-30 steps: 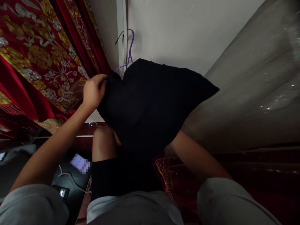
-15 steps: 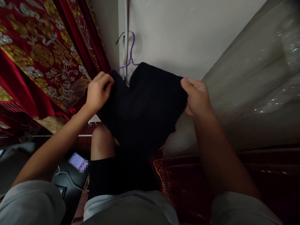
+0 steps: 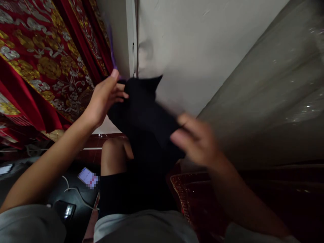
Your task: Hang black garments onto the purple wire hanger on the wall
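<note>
A black garment point(image 3: 145, 116) hangs in front of me, bunched between my two hands above my bare knee point(image 3: 112, 153). My left hand point(image 3: 105, 98) holds its upper left edge, thumb and fingers pinched on the cloth, close to the red curtain. My right hand point(image 3: 196, 140) is smeared by motion at the garment's right side, fingers curled toward the cloth. A blurred purple hanger point(image 3: 111, 50) shows just above my left hand.
A red and gold patterned curtain point(image 3: 43, 60) fills the upper left. A white wall point(image 3: 197, 47) lies ahead, a grey sheet point(image 3: 273, 101) at right. A lit phone point(image 3: 87, 176) and cable lie by my left leg, a red cushion point(image 3: 199, 199) below right.
The garment has been gathered narrower. My right hand moved down and left along the cloth. The purple hanger swung from the wall toward my left hand.
</note>
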`<state>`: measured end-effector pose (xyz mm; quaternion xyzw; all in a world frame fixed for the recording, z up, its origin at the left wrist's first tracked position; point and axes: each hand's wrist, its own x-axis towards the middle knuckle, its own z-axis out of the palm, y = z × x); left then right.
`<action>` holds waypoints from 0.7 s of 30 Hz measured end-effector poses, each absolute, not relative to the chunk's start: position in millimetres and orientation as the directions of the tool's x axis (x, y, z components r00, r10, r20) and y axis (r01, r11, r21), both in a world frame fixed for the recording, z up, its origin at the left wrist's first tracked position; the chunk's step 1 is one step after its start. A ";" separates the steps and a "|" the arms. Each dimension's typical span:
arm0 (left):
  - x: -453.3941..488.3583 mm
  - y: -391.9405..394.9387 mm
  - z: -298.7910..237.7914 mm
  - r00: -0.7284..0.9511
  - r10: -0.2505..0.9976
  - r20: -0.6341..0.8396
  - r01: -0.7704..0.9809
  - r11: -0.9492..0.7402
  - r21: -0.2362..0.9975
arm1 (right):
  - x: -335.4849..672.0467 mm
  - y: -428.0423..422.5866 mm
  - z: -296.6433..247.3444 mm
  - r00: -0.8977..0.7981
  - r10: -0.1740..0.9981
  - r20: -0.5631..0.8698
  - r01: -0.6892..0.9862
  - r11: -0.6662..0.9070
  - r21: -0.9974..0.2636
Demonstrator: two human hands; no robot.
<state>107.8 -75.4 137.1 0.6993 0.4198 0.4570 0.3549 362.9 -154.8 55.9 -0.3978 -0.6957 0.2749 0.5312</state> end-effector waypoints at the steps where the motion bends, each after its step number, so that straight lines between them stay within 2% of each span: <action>1: 105.5 -80.7 136.6 0.262 0.934 0.242 0.192 -0.297 0.935 | 352.4 -168.8 54.8 -0.396 0.804 0.445 0.304 0.571 -0.762; 2: 100.9 -86.2 134.3 0.291 0.944 0.154 0.146 -0.203 0.968 | 343.6 -180.2 53.9 -0.626 0.704 0.336 0.308 0.618 -0.723; 3: 94.2 -91.8 130.5 0.314 0.946 0.084 0.127 -0.130 0.983 | 337.3 -188.3 53.0 -0.777 0.588 0.226 0.286 0.648 -0.706; 5: 75.8 -102.6 121.7 0.338 0.941 -0.008 0.153 -0.047 0.987 | 332.7 -192.9 50.6 -0.899 0.426 0.098 0.218 0.631 -0.744; 6: 65.2 -107.7 118.2 0.340 0.939 -0.042 0.188 -0.024 0.982 | 333.8 -189.0 48.7 -0.901 0.419 0.112 0.193 0.619 -0.761; 8: 44.5 -116.8 116.0 0.337 0.936 -0.101 0.268 0.007 0.963 | 340.1 -170.5 43.0 -0.786 0.551 0.280 0.196 0.652 -0.733; 10: 28.4 -123.7 121.4 0.323 0.935 -0.143 0.350 0.023 0.936 | 346.8 -143.1 35.2 -0.511 0.700 0.499 0.309 0.692 -0.652; 12: 19.5 -127.9 130.8 0.335 0.930 -0.149 0.451 -0.019 0.893 | 350.3 -116.5 26.9 -0.292 0.751 0.592 0.407 0.658 -0.634; 14: 16.8 -128.1 138.3 0.369 0.924 -0.098 0.539 -0.127 0.833 | 350.1 -99.3 19.3 -0.316 0.803 0.505 0.379 0.595 -0.709; 16: 16.9 -123.4 139.6 0.383 0.924 0.014 0.567 -0.247 0.786 | 348.0 -94.2 12.7 -0.470 0.821 0.324 0.291 0.491 -0.821; 18: 16.8 -114.5 134.0 0.344 0.926 0.157 0.558 -0.336 0.759 | 346.7 -96.1 7.7 -0.524 0.830 0.192 0.216 0.347 -0.913; 19: 16.4 -109.5 129.5 0.306 0.919 0.247 0.545 -0.382 0.746 | 347.0 -96.6 6.7 -0.468 0.864 0.186 0.165 0.292 -0.942; 21: 15.9 -101.6 119.6 0.212 0.862 0.461 0.544 -0.496 0.677 | 349.9 -90.7 9.8 -0.189 0.950 0.249 0.026 0.258 -0.966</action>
